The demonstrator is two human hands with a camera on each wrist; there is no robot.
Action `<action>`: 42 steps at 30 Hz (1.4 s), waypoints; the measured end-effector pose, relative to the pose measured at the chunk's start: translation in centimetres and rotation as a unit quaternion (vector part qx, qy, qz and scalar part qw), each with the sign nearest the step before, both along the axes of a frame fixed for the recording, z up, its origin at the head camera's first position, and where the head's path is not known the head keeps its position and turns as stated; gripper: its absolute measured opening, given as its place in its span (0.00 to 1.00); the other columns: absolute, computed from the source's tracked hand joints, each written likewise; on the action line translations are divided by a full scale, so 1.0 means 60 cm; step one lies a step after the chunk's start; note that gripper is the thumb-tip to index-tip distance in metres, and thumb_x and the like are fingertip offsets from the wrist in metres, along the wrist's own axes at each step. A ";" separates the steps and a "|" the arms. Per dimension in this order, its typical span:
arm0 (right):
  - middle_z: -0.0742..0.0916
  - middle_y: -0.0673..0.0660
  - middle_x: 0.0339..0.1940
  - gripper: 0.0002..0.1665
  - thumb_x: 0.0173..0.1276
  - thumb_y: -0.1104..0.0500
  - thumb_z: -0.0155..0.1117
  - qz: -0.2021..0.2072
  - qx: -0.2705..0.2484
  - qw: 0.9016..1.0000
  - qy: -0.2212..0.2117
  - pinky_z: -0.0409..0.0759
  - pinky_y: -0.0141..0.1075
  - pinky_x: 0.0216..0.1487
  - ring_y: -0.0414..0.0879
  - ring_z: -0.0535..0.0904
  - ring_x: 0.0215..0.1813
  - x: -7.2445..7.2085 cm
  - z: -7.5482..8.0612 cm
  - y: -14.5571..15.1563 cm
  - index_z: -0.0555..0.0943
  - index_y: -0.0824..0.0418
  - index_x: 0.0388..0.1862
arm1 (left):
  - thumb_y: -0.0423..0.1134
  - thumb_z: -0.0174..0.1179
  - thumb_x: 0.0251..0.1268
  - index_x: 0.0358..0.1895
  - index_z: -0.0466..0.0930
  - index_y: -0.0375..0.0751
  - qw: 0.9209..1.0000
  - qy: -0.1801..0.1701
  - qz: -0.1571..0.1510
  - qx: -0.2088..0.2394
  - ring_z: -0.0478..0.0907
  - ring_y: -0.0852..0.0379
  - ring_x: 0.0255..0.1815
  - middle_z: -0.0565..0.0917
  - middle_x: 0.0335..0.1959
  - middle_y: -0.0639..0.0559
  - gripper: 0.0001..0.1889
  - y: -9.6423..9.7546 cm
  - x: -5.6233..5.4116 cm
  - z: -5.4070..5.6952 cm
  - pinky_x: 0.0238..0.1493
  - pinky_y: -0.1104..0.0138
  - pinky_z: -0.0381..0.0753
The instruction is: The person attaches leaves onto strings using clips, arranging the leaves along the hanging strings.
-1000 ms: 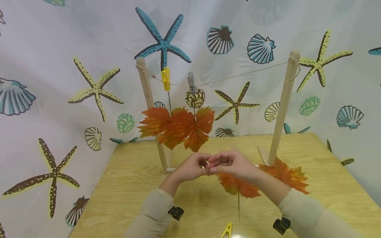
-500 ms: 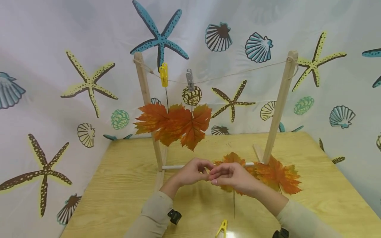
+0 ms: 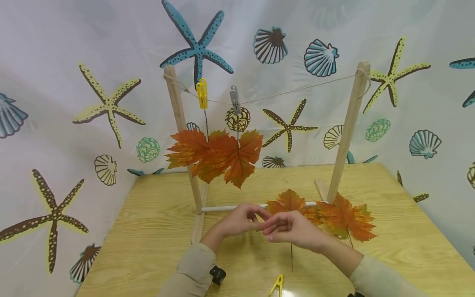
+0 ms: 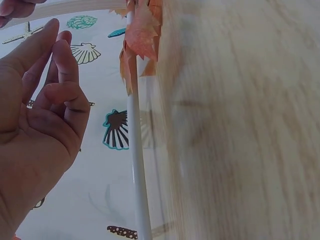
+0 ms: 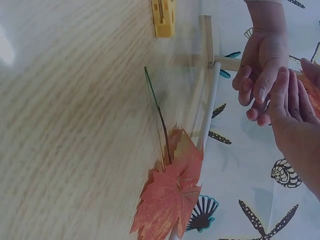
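My left hand (image 3: 241, 221) and right hand (image 3: 298, 232) are held over the table, fingertips close together, fingers loosely bent. Nothing shows between the fingers of the left hand (image 4: 47, 110) in its wrist view, nor of the right hand (image 5: 299, 120) in its own. Whether the fingertips touch is unclear. Behind them, orange artificial maple leaves (image 3: 240, 159) hang by their stems from a string (image 3: 304, 87), under a yellow clothespin (image 3: 202, 95) and a grey clothespin (image 3: 235, 100). By the right hand, a maple leaf (image 3: 286, 201) and another maple leaf (image 3: 349, 219) lie low.
Two wooden posts (image 3: 345, 136) carry the string, joined low down by a white rod (image 3: 217, 209). A loose yellow clothespin (image 3: 277, 284) lies near the front of the wooden table (image 3: 156, 231). A cloth with starfish and shells hangs behind.
Both hands have come slightly down and nearer, uncovering more of the white rod and the lower leaf. The head view has shifted a little. Hanging leaves and clothespins stay as they were.
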State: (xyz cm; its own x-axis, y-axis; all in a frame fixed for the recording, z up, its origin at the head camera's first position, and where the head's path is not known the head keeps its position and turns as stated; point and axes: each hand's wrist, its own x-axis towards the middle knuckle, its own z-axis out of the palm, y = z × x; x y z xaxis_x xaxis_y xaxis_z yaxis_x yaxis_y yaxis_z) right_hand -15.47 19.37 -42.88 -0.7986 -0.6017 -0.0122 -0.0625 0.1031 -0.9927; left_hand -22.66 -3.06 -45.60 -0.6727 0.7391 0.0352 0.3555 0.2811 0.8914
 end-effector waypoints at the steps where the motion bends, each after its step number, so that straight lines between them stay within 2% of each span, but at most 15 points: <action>1: 0.89 0.58 0.48 0.21 0.68 0.62 0.68 0.003 0.000 1.000 0.000 0.85 0.38 0.51 0.49 0.87 0.50 0.001 -0.003 0.000 0.79 0.71 0.57 | 0.37 0.66 0.66 0.52 0.86 0.44 1.000 0.000 -0.004 0.000 0.82 0.52 0.43 0.87 0.49 0.48 0.13 0.001 0.001 -0.001 0.43 0.67 0.81; 6: 0.85 0.73 0.52 0.22 0.68 0.62 0.68 0.027 -0.005 1.000 0.012 0.85 0.36 0.51 0.44 0.87 0.49 0.006 -0.013 -0.011 0.78 0.74 0.57 | 0.33 0.66 0.65 0.51 0.86 0.42 1.000 0.002 -0.005 -0.002 0.82 0.47 0.46 0.88 0.48 0.47 0.12 -0.004 0.005 -0.006 0.43 0.68 0.81; 9: 0.84 0.77 0.52 0.21 0.67 0.64 0.68 0.028 0.001 1.000 0.011 0.84 0.34 0.51 0.42 0.86 0.48 0.010 -0.021 -0.012 0.78 0.75 0.55 | 0.33 0.66 0.65 0.51 0.86 0.42 1.000 -0.003 -0.005 -0.002 0.82 0.47 0.45 0.88 0.48 0.46 0.12 -0.005 0.005 -0.010 0.43 0.67 0.81; 17: 0.87 0.70 0.49 0.21 0.66 0.63 0.69 0.030 0.033 0.999 0.009 0.84 0.32 0.50 0.41 0.86 0.46 0.032 -0.047 0.006 0.79 0.75 0.54 | 0.34 0.66 0.65 0.51 0.86 0.39 0.999 -0.013 -0.028 -0.009 0.83 0.49 0.46 0.88 0.48 0.45 0.12 0.016 0.006 -0.026 0.46 0.68 0.81; 21: 0.87 0.69 0.50 0.22 0.67 0.61 0.69 0.040 0.036 0.999 -0.002 0.83 0.32 0.52 0.41 0.86 0.47 0.047 -0.066 0.016 0.79 0.74 0.55 | 0.35 0.67 0.65 0.51 0.86 0.37 0.999 -0.014 -0.029 -0.021 0.84 0.55 0.41 0.88 0.48 0.44 0.13 0.028 0.012 -0.037 0.42 0.68 0.82; 26: 0.86 0.72 0.50 0.22 0.67 0.62 0.68 0.045 0.034 0.998 -0.012 0.83 0.31 0.50 0.39 0.87 0.45 0.062 -0.083 0.029 0.79 0.75 0.55 | 0.38 0.68 0.64 0.50 0.87 0.41 0.998 -0.022 -0.029 -0.044 0.82 0.58 0.35 0.88 0.47 0.49 0.12 0.044 0.014 -0.045 0.30 0.66 0.82; 29: 0.86 0.73 0.49 0.21 0.67 0.64 0.68 0.048 0.028 0.998 -0.013 0.83 0.31 0.48 0.38 0.86 0.43 0.067 -0.089 0.032 0.79 0.75 0.55 | 0.38 0.68 0.64 0.48 0.87 0.42 0.998 -0.018 -0.029 -0.049 0.81 0.59 0.34 0.89 0.44 0.51 0.11 0.056 0.013 -0.046 0.31 0.69 0.80; 32: 0.86 0.72 0.49 0.21 0.67 0.63 0.69 0.054 0.028 0.998 -0.013 0.83 0.29 0.44 0.36 0.86 0.41 0.072 -0.095 0.033 0.79 0.73 0.55 | 0.36 0.67 0.65 0.47 0.88 0.41 0.997 -0.034 -0.031 -0.054 0.81 0.59 0.30 0.89 0.38 0.51 0.09 0.068 0.015 -0.047 0.29 0.70 0.78; 36: 0.86 0.72 0.50 0.21 0.67 0.62 0.68 0.063 0.029 0.997 -0.022 0.81 0.25 0.37 0.34 0.84 0.37 0.083 -0.104 0.038 0.80 0.74 0.55 | 0.36 0.66 0.67 0.48 0.87 0.39 0.995 -0.067 -0.051 -0.058 0.79 0.58 0.26 0.89 0.35 0.48 0.09 0.089 0.022 -0.053 0.27 0.69 0.77; 39: 0.85 0.74 0.51 0.21 0.68 0.63 0.66 0.074 0.023 0.997 -0.021 0.79 0.24 0.35 0.32 0.83 0.36 0.090 -0.109 0.044 0.79 0.74 0.56 | 0.36 0.65 0.67 0.48 0.87 0.38 0.994 -0.073 -0.066 -0.057 0.78 0.58 0.26 0.89 0.35 0.45 0.10 0.105 0.025 -0.058 0.28 0.70 0.77; 42: 0.85 0.74 0.51 0.21 0.69 0.64 0.66 0.087 0.021 0.996 -0.008 0.79 0.23 0.36 0.30 0.82 0.35 0.092 -0.111 0.047 0.79 0.74 0.57 | 0.35 0.64 0.68 0.48 0.87 0.37 0.993 -0.061 -0.076 -0.062 0.77 0.58 0.25 0.88 0.32 0.44 0.09 0.116 0.023 -0.059 0.27 0.72 0.76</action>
